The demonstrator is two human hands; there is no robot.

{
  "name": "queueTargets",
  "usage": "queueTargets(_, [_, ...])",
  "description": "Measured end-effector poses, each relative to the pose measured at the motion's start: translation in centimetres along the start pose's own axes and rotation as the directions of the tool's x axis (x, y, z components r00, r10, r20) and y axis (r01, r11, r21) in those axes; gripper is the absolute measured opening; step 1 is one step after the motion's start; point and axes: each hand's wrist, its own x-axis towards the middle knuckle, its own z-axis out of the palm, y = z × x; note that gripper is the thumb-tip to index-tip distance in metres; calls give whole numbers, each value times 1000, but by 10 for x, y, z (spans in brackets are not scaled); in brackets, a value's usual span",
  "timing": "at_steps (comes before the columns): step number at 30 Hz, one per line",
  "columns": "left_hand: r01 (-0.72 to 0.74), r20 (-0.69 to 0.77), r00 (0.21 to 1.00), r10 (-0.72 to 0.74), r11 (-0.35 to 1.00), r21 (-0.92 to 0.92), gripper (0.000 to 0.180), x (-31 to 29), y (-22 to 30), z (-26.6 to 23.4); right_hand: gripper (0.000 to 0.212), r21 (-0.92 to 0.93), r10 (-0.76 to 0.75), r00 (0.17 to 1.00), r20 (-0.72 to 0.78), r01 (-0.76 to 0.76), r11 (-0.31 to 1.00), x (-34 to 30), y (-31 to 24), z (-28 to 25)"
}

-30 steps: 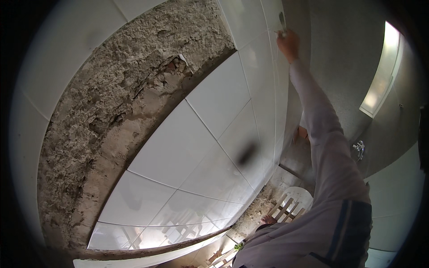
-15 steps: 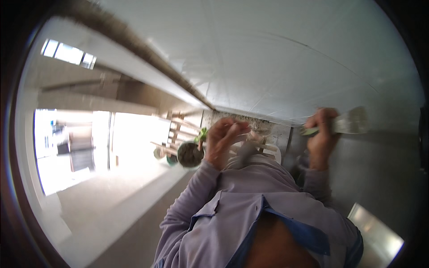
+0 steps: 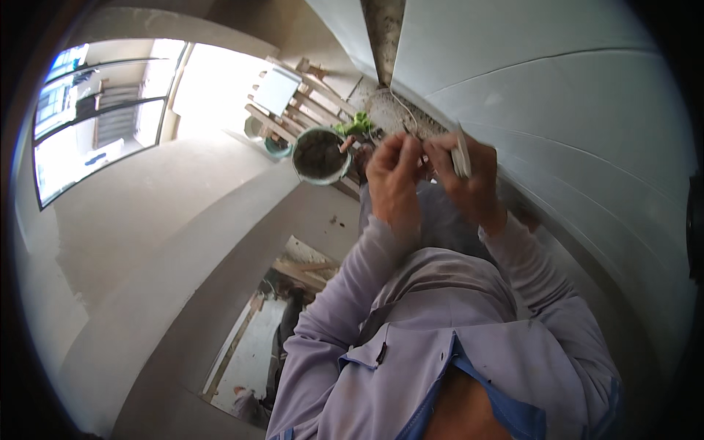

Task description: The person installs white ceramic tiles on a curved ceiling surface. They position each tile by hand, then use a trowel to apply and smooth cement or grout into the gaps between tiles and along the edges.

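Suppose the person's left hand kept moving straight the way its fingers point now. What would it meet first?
Probably the right hand, which holds a flat pale tool: the left hand curls its fingers towards it, almost touching. Depth is unclear.

The white tiled wall (image 3: 557, 95) closes off the whole right side, just beside the right hand (image 3: 469, 180), so there is little room to pass there. The left hand (image 3: 392, 172) sits close against the right, with hardly any gap between them. Just left of the left hand stands a round bucket of grey mortar (image 3: 320, 155), with wooden slats (image 3: 293, 110) behind it. Farther left, the grey floor (image 3: 147, 220) lies open.
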Motion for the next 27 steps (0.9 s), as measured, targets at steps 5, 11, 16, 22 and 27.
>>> queueTargets(5, [-134, -34, 991, 133, 990, -33, 12, 123, 41, -70, 13, 179, 237, 971, 14, -235, 955, 36, 48, 50])
queueTargets(11, [-222, 75, 975, 210, 912, 345, 13, 278, 126, -213, 18, -2, 655, 745, 127, -660, 751, -11, 161, 54])
queueTargets(16, [-156, 22, 983, 182, 764, 626, 26, 349, 105, -312, 20, -72, 791, 581, 190, -795, 602, -56, 230, 85])
queueTargets(22, [-80, -52, 963, 263, 469, 879, 17, 427, 6, -539, 19, -144, 843, 445, 304, -853, 502, -57, 298, 134])
queueTargets(27, [224, -229, 962, 146, 46, 973, 19, 440, -56, -645, 18, -188, 881, 396, 261, -874, 448, -57, 362, 162])
